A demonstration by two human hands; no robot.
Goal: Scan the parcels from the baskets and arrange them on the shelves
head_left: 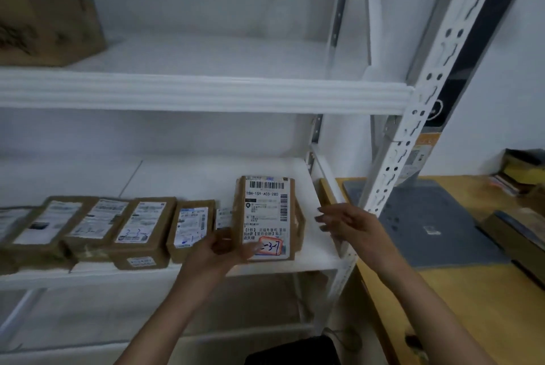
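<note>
A brown cardboard parcel (267, 217) with a white barcode label and a red-framed handwritten mark lies on the middle shelf (312, 258), at the right end of a row. My left hand (219, 249) grips its lower left corner, thumb on the label. My right hand (348, 224) hovers just right of the parcel with relaxed fingers, touching nothing. Left of it, several similar labelled parcels (141, 232) sit side by side along the shelf front.
A large brown carton (50, 28) stands on the upper shelf (206, 93) at the left. The white perforated shelf post (413, 134) rises just right of my hands. A yellow table (472, 291) with a grey mat (427, 223) and stacked items lies to the right.
</note>
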